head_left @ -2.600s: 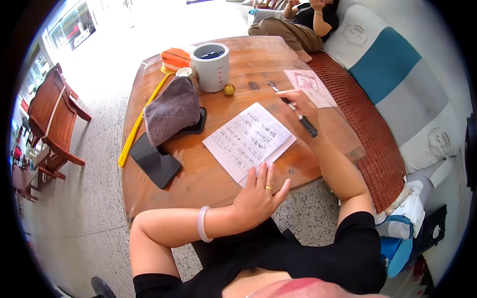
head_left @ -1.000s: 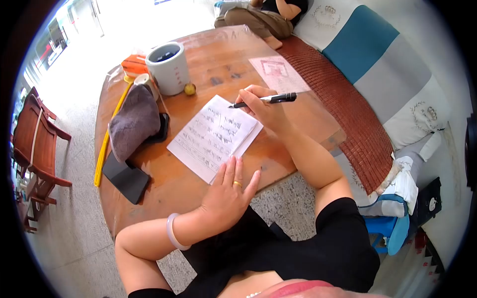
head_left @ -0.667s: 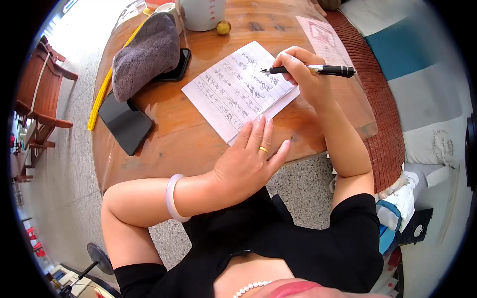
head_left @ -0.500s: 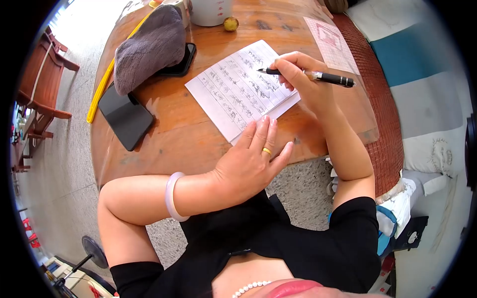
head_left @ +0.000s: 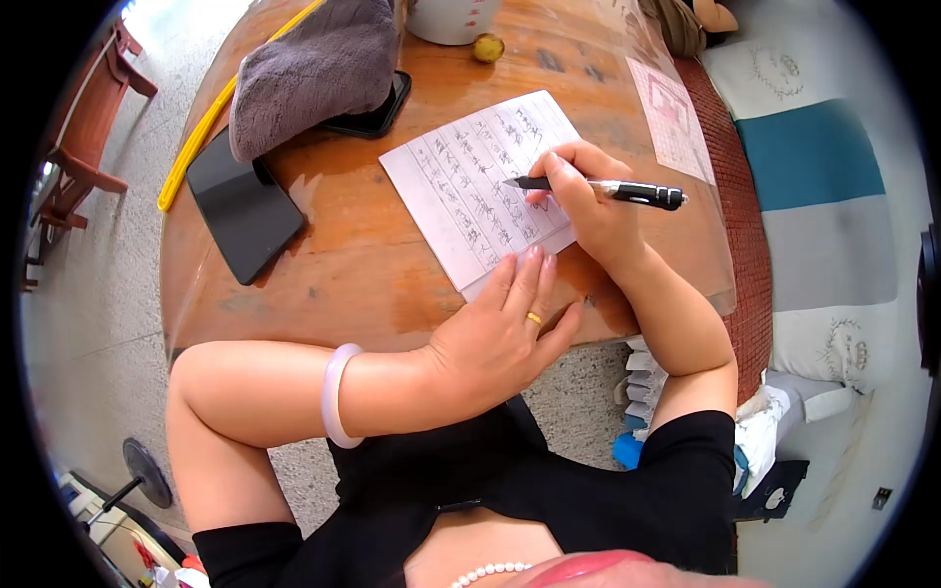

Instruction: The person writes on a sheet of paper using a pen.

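A lined notebook (head_left: 441, 186) lies open on the wooden table (head_left: 343, 284), its page covered with rows of handwriting. My right hand (head_left: 593, 201) pinches a black and silver pen (head_left: 642, 193), whose tip points left over the middle of the page. Whether the tip touches the paper I cannot tell. My left hand (head_left: 495, 328) rests flat with fingers stretched out, fingertips on the notebook's near edge. A gold ring is on one of its fingers, and a pale bracelet (head_left: 336, 394) circles the wrist.
To the left lie a black phone (head_left: 245, 216), a grey cloth (head_left: 314, 78) partly over another dark phone (head_left: 377, 118), and a yellow stick (head_left: 201, 132). A small yellowish fruit (head_left: 488, 47) sits beside a white container (head_left: 451, 20). A pink-printed sheet (head_left: 671, 118) lies at the right.
The pen and my right hand have shifted down and slightly left relative to the page. My left hand stays at the notebook's edge. The whole view has moved a little.
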The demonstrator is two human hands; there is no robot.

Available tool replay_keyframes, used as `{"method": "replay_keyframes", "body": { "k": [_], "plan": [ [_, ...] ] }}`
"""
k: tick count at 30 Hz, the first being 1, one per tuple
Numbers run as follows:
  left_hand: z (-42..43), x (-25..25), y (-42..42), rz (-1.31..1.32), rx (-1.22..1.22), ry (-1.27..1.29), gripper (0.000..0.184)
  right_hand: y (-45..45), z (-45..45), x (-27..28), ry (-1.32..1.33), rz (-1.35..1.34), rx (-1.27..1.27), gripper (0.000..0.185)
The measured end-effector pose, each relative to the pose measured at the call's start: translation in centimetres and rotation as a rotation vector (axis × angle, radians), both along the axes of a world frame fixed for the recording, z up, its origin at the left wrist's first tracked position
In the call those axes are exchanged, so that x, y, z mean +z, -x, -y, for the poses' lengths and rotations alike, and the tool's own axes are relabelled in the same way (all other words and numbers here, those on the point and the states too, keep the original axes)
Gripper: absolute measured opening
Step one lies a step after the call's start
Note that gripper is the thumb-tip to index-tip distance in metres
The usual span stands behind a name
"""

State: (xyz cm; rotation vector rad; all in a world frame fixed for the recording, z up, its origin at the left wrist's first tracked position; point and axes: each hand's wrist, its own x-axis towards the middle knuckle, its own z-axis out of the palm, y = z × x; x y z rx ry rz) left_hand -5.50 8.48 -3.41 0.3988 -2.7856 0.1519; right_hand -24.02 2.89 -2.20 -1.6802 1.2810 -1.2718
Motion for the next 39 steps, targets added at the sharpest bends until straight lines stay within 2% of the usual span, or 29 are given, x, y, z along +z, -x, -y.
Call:
{"method": "replay_keyframes", "body": {
  "k": [1, 7, 10, 13, 19, 31, 39],
  "plan": [
    [0.0, 0.0, -0.1, 0.014, 0.001, 0.003, 0.045, -0.2, 0.1, -0.3, 0.026, 0.022, 0.002, 0.017],
    [0.0, 0.0, -0.3, 0.012, -0.001, 0.015, 0.044, 0.2, -0.3, 0.5, 0.085, -0.268, 0.066, 0.02],
    [0.1, 0.1, -0.2, 0.028, 0.0, 0.029, 0.044, 0.0, -0.1, 0.3, 0.145, -0.252, 0.079, 0.02],
    [0.0, 0.0, -0.1, 0.02, 0.005, 0.022, 0.044, 0.0, -0.1, 0.5, 0.126, -0.264, 0.069, 0.015],
    [0.1, 0.1, -0.3, 0.027, -0.008, 0.014, 0.044, 0.0, 0.0, 0.3, 0.133, -0.309, 0.069, 0.019],
    [0.1, 0.0, -0.2, 0.026, -0.005, 0.008, 0.044, -0.1, 0.0, 0.6, 0.083, -0.284, 0.074, 0.015],
    [0.1, 0.1, -0.2, 0.035, -0.006, -0.001, 0.045, 0.0, 0.1, 0.4, 0.059, -0.267, 0.054, 0.022]
  ]
}}
